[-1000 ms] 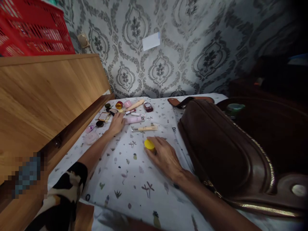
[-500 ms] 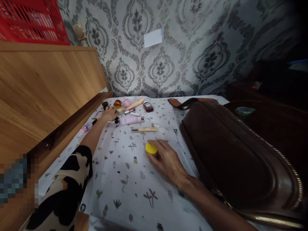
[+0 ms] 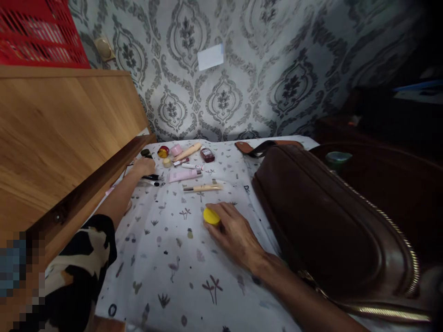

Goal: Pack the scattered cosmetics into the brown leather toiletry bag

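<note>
My right hand (image 3: 235, 235) is closed around a small round container with a yellow top (image 3: 211, 216), low over the patterned white cloth (image 3: 187, 244). At the far left edge of the cloth, my left hand (image 3: 143, 167) is beside some black-handled brushes (image 3: 152, 177) and below a dark round jar (image 3: 145, 152). Its fingers are mostly hidden. To its right lie a pink tube (image 3: 185, 175), a white stick (image 3: 192, 166), a pink jar (image 3: 176, 150), a red-and-gold jar (image 3: 163, 151) and a dark red bottle (image 3: 207, 155). Nearer me is a slim beige tube (image 3: 202, 188).
A large brown leather bag (image 3: 328, 221) with a gold zip takes up the right side. On the left stands a wooden cabinet (image 3: 69, 124) with a red basket (image 3: 41, 34) on top. The wallpapered wall (image 3: 221, 92) closes off the back.
My left hand has shifted a little left, uncovering more of the black-handled brushes. My right hand stays on the yellow-topped container. The whole view has turned slightly.
</note>
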### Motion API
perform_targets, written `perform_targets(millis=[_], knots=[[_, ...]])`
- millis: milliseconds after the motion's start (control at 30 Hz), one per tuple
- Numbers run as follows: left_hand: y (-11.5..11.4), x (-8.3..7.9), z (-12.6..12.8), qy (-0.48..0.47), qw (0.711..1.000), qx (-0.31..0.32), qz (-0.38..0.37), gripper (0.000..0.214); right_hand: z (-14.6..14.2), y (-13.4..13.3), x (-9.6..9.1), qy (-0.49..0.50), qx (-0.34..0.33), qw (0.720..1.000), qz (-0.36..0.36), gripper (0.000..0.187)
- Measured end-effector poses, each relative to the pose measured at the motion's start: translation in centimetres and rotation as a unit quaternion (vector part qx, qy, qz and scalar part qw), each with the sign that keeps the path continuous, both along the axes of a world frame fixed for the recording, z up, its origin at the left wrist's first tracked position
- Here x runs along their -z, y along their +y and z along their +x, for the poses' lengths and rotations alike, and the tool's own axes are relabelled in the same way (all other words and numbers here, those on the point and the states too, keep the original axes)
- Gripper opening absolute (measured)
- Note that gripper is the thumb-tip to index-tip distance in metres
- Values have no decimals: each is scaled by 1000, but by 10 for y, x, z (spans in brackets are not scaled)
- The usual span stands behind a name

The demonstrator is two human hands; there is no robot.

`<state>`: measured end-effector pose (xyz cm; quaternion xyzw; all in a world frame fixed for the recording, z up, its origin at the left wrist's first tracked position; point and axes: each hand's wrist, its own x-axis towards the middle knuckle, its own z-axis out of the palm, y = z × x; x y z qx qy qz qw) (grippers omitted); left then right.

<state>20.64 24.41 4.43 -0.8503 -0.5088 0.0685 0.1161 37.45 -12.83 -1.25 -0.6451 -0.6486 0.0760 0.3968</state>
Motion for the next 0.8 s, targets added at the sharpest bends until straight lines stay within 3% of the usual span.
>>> perform_targets(millis=[200,400,500,633,800], knots=[[12,-3,18,-89,994,12,62,55,1,1,2,-6,-1,1000,11,28],[30,5,45,-82,993,85,14,67,2,0,2,0,0,1000,10,29],[37,3,49,-66,994,89,-14,68,2,0,2,3,-2,1000,13,30],[38,1,49,-70,994,77,-25,54,2,1,2,1,-2,1000,20,28],[31,9,47,-101,993,59,-17,62,2,0,1,2,-5,1000,11,27]])
